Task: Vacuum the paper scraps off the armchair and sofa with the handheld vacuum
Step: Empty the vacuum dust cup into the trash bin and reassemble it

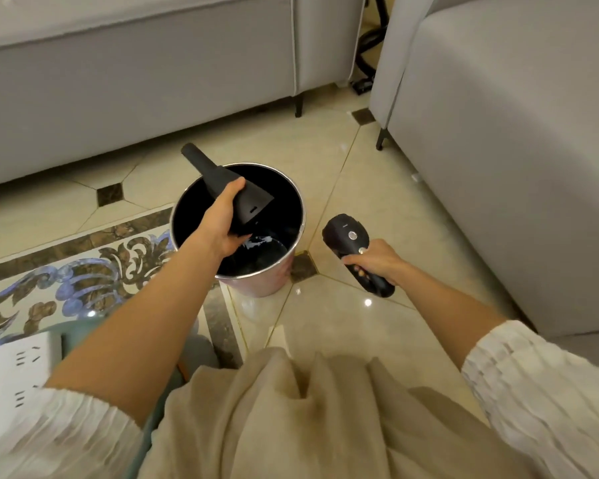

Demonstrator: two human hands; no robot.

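Bin [293, 198] between sofa [135, 81], armchair [516, 150]

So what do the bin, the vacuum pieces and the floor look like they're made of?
Bin: apparently metal, with a bright silvery rim and a dark interior. Nozzle section in the left hand and motor body in the right hand: likely matte black plastic, with small metallic buttons. Floor: glossy cream tile, marble-like, reflecting lights.

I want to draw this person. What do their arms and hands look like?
Both arms are bare up to white, crinkly sleeves pushed above the elbows. The left hand and right hand wear no gloves. I can't spot any rings or watch.
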